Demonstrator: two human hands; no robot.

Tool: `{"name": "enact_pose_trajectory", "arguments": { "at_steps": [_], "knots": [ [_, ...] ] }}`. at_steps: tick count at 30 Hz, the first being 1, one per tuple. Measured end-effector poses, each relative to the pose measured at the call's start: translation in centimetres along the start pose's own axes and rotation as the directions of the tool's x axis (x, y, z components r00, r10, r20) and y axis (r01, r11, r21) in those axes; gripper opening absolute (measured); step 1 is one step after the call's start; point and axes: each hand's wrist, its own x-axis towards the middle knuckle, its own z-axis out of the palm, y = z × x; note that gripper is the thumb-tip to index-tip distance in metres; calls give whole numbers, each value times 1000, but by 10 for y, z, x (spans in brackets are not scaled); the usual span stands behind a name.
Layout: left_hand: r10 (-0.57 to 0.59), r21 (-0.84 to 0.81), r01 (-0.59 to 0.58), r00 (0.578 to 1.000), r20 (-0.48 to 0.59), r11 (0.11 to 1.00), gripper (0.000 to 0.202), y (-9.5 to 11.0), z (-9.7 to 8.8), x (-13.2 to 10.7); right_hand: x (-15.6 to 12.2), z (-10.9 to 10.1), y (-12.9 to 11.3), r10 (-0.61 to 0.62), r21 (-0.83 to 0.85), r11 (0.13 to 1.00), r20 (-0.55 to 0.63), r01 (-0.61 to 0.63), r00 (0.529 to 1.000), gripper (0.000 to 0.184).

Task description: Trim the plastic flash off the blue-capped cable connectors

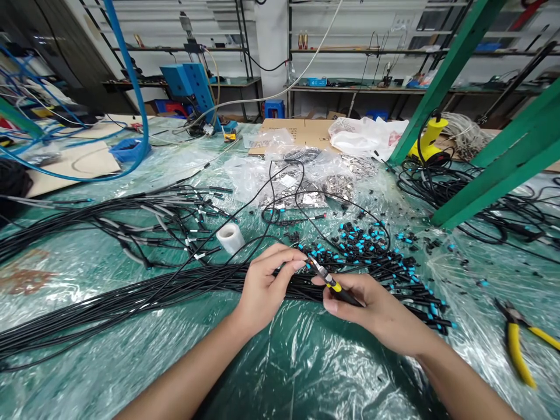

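both nearly shut: the left hand (266, 290) curls around black cables (210, 284). the right hand (371, 309) pinches a yellow-banded cable end (333, 284).

Printing on cardboard box (297, 133) too small to read; no legible text in view.

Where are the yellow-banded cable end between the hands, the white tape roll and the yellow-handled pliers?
Yellow-banded cable end (332, 284): head view, on the yellow band.
White tape roll (230, 238): head view, on its outer wall.
Yellow-handled pliers (514, 350): head view, on one yellow handle.
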Motion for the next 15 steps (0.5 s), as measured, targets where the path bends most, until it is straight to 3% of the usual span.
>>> {"name": "enact_pose_trajectory", "arguments": {
  "at_steps": [3,7,15],
  "knots": [
    [-6,-29,6,1000,-5,1000,10,-1,0,0,0,-2,2,0,17,1000,19,0,1000,30],
    [-27,-22,27,1000,6,999,8,0,0,1,-1,-5,0,-21,-61,998,11,22,1000,22],
    [-62,13,61,991,117,998,8,3,-5,3,-2,-15,-5,-75,-138,987,58,83,995,11]
  ]
}}
